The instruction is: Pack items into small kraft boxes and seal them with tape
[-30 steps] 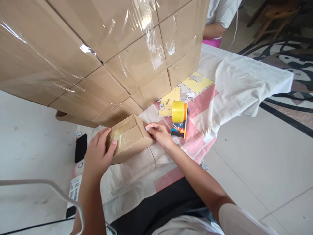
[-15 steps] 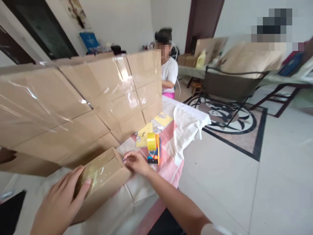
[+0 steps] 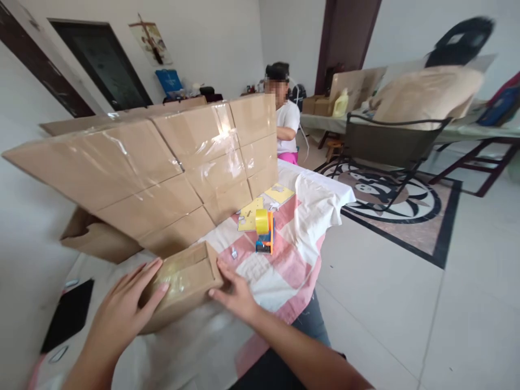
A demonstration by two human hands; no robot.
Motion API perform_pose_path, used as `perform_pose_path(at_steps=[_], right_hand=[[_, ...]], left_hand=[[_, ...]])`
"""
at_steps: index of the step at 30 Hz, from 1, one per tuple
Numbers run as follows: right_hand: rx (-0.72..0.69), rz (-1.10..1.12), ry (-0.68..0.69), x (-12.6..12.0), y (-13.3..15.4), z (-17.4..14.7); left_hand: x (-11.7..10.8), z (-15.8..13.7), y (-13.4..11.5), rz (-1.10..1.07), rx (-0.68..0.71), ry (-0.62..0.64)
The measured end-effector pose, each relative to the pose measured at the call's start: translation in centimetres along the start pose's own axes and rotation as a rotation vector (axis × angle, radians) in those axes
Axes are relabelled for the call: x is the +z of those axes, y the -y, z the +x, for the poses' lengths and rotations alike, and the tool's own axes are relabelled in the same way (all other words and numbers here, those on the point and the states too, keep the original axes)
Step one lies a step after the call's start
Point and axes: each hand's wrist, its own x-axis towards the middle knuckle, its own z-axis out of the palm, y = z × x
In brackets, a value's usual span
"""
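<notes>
Carton wall [image 3: 217, 149] blocking behind box [image 3: 187, 279], tape dispenser [image 3: 265, 234] at right, open cloth [image 3: 304, 219] beside it

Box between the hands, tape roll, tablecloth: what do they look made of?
Box: matte brown cardboard, by its flap seams; glossy film on top, likely packing tape, catches light.
Tape roll: yellow, probably plastic, smooth-looking, slightly shiny.
Tablecloth: likely matte fabric, from its soft wrinkles and drape.

White glare is thrown on the stack [image 3: 179, 181] beyond the right hand [image 3: 238, 295]; a fainter sheen is seen on the box [image 3: 190, 287] touched by the left hand [image 3: 125, 309]. Outer edges are stretched, softly blurred.
</notes>
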Motion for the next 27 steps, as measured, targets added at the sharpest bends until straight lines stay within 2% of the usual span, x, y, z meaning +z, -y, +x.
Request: perform_pose_path(at_steps=[3,5,8,12,16,20,27], right_hand=[[0.078,0.066,0.066,-1.1,0.7,1.3],[0.099,0.048,0.064,-1.6,0.7,1.8],[0.055,0.015,0.017,-2.1,0.1,2.0],[-0.021,-0.045,-0.042,-2.3,0.2,0.7],[-0.04,0.045,-0.085,-1.8,0.5,-0.1],[-0.084,0.064,-0.075,-1.4,0.0,0.9],[0.103,0.244,-0.172,-1.0,-0.6,2.9]], left_hand=[[-0.9,0.3,-1.3,0.046,-0.019,0.031],[-1.2,0.7,-1.7,0.031,-0.027,0.043],[-1.2,1.0,-1.6,0.02,-0.027,0.06],[-1.4,0.8,-1.6,0.005,-0.025,0.097],[-1.8,0.5,-1.5,-0.022,-0.017,0.113],[-1.9,0.6,-1.3,-0.025,-0.028,0.136],[-2.1,0.5,-1.6,-0.025,-0.025,0.14]])
